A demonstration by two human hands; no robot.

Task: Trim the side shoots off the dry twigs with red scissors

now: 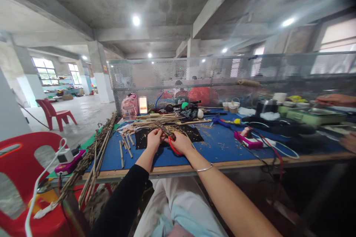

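Observation:
My right hand [181,143] is closed around the red handles of a pair of scissors [174,149], whose dark blades point up and left toward my other hand. My left hand [154,139] is pinched close to the blades, and what its fingertips hold is too small to make out. Under both hands lies a black cloth [142,140] strewn with plant scraps. Short cut stalks [121,154] lie just left of the cloth. Longer dry stalks [167,120] are spread behind it.
Bundled dry stalks [97,152] overhang the blue table's [214,155] left edge. Purple power strips [249,140] with cables sit on both sides. A lit phone [142,105] stands by a pink bottle [129,108]. A co-worker's hands [338,100] show at far right.

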